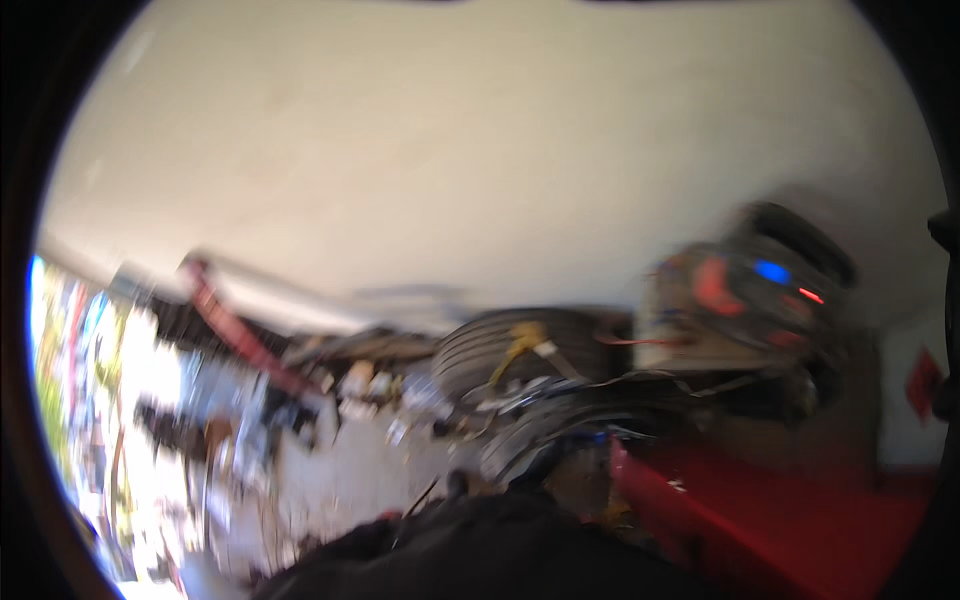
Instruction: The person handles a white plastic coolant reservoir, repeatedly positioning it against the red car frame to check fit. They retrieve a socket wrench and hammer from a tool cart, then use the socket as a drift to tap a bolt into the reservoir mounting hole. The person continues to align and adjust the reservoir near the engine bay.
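Neither of my hands shows; dark clothing [490, 550] of mine fills the bottom middle. Just above its left part, a thin dark rod [422, 496] sticks up, and I cannot make out what bears it. Beyond my clothing lies a black tire [520, 345] with a yellow tool or strap [522, 345] on top. A second tire [540, 430] rests nearer. To the right stands a black and orange machine [745, 290] with a lit blue display. The whole picture is smeared by motion.
A red metal surface [760, 510] spreads across the lower right. On the left, a long red bar [240, 325] leans among blurred clutter. Cables [690, 382] run beside the tires. A pale wall [480, 150] rises behind, and bright daylight enters at the far left.
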The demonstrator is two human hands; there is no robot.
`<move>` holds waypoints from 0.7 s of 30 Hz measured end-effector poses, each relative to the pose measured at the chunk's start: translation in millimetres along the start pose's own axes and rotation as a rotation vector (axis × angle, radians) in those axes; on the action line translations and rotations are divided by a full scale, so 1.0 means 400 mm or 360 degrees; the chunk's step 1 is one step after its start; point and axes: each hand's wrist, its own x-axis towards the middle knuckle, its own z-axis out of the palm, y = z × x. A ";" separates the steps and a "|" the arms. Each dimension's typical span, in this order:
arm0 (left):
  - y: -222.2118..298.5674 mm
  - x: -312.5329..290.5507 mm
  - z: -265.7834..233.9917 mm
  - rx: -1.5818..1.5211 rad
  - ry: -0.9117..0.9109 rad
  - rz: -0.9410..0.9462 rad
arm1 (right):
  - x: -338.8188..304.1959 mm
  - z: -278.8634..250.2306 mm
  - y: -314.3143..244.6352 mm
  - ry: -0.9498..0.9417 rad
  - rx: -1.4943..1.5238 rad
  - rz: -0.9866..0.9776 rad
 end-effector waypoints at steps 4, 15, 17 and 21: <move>-0.151 -0.013 0.070 0.0086 -0.0091 0.0078 | 0.015 -0.069 -0.051 0.0022 -0.0179 -0.0145; -0.336 -0.132 -0.010 -0.0523 0.0030 -0.0264 | 0.117 -0.048 -0.565 -0.0127 -0.0640 -0.0582; -0.436 -0.094 -0.021 -0.0686 0.0086 -0.0267 | 0.138 0.009 -0.710 -0.0175 -0.0723 -0.0671; -0.692 -0.048 -0.128 -0.0925 0.0205 -0.0392 | 0.167 0.141 -1.038 -0.0290 -0.0905 -0.0847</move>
